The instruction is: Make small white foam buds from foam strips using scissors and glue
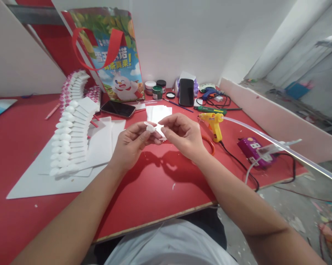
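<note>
Above the red table, my left hand [135, 140] pinches a small white piece [150, 128] with a rounded, petal-like end, between thumb and fingers. My right hand [182, 134] is closed at the piece's right end, its thumb and forefinger pressed together there; the fingers partly cover the piece. Behind my hands lies a stack of white paper [159, 111]. To the left stands a curved row of white pieces [65, 141] with oval heads and flat stems, resting on white sheets [30, 184].
A yellow glue gun [214, 125] with a long clear stick lies right, beside a purple power strip [255, 151]. Orange-handled scissors [210, 144] lie near my right wrist. Behind are a phone [118, 109], paint jars [157, 92], a colourful bag [107, 55] and a dark upright phone [186, 92].
</note>
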`<move>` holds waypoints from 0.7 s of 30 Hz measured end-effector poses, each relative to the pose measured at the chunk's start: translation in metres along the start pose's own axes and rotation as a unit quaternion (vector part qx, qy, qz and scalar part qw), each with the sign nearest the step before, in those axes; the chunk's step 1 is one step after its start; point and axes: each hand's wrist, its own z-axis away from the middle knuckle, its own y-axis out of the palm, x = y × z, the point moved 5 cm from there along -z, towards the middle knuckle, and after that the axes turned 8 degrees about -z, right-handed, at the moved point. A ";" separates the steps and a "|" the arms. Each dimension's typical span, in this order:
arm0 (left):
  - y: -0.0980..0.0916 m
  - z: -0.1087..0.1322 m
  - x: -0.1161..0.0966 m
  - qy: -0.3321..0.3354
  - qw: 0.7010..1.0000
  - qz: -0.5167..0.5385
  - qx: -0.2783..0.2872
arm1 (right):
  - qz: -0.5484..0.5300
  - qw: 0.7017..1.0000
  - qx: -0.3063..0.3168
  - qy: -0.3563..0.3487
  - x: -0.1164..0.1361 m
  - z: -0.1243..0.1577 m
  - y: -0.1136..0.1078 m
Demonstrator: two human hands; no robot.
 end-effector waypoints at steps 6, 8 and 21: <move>0.004 -0.001 0.003 -0.026 0.998 0.044 -0.021 | 0.013 0.999 0.028 -0.013 -0.010 -0.002 0.001; 0.004 -0.001 0.004 -0.036 0.997 0.060 -0.028 | 0.031 0.999 0.034 -0.017 -0.014 -0.003 0.000; 0.000 0.001 0.005 -0.057 0.997 0.037 0.024 | -0.071 0.991 -0.007 0.113 -0.013 -0.008 -0.004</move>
